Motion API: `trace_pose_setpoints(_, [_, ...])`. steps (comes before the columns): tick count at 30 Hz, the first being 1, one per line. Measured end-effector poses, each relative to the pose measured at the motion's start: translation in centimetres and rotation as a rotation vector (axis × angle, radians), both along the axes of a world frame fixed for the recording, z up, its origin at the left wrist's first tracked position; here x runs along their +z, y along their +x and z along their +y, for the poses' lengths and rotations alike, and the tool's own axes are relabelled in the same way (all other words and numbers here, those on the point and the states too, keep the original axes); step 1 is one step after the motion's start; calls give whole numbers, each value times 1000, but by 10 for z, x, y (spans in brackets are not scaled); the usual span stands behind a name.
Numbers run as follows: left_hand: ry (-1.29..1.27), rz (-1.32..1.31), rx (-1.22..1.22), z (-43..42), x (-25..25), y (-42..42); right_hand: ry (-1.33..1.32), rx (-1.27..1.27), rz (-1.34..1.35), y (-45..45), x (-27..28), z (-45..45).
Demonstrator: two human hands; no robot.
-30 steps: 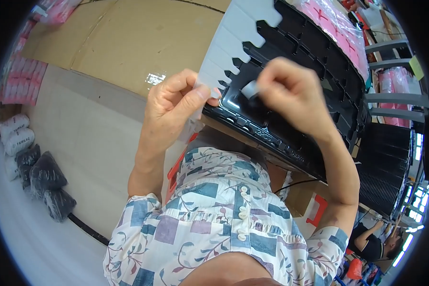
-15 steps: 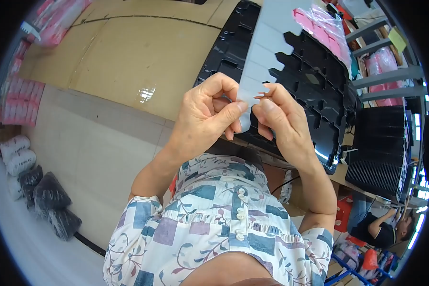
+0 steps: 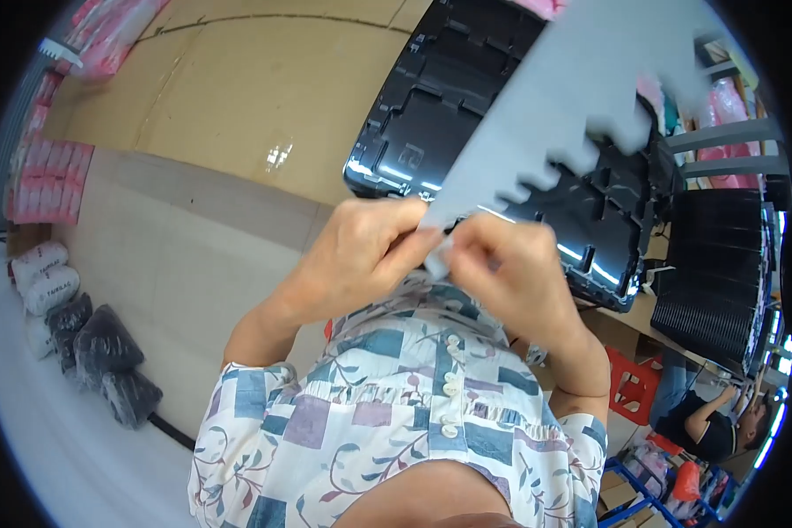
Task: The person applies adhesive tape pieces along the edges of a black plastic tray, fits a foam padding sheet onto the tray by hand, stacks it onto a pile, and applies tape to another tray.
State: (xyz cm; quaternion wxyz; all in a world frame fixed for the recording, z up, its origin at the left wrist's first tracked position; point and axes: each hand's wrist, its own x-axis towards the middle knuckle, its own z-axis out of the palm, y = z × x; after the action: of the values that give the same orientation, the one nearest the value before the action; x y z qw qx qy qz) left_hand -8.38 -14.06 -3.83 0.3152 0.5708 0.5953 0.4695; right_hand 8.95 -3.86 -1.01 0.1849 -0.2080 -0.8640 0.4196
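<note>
A long grey sheet strip [image 3: 537, 106] with a notched edge slants up and right from my hands, its far part blurred by motion. My left hand [image 3: 352, 255] is closed, thumb and fingers pinching the strip near its lower end. On the other side, my right hand [image 3: 515, 273] is closed at the same end, fingertips against the strip's notched side; its fingers are somewhat blurred. Under the strip lies a black molded plastic tray [image 3: 431, 114] with raised ribs and pockets, partly hidden by the strip.
A cardboard-covered table [image 3: 255, 97] extends left. Nested black trays [image 3: 708, 273] stand at right, near grey rails [image 3: 722, 150]. Pink wrapped packs [image 3: 48, 180] and black bags [image 3: 106, 339] lie far left. Another person [image 3: 704, 422] is at lower right beside a red stool [image 3: 634, 387].
The strip has swung up and rightward, nearer the camera. Both hands have moved down toward my body, still at its lower end. More of the black tray's left side shows.
</note>
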Motion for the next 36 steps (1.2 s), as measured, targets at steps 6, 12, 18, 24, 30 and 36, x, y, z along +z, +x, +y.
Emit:
trace_pose_setpoints(6, [-98, -598, 137, -52, -34, 23, -40, 34, -99, 4, -15, -32])
trace_pose_setpoints(12, [-4, -686, 219, -37, -34, 26, -222, -86, 66, 6, -37, -34])
trace_pose_setpoints(18, [53, -576, 95, -26, -33, 28, -211, -174, 164, 14, -34, -29])
trace_pose_setpoints(24, [-51, -616, 105, -15, -20, 34, -144, -211, 198, 19, -35, -28])
trace_pose_setpoints(30, [-118, -924, 101, -8, -20, 47, 974, 32, 441, 25, -42, -9])
trace_pose_setpoints(36, [555, 133, 195, 1, -28, 48, 49, -172, 212, 29, -21, -12])
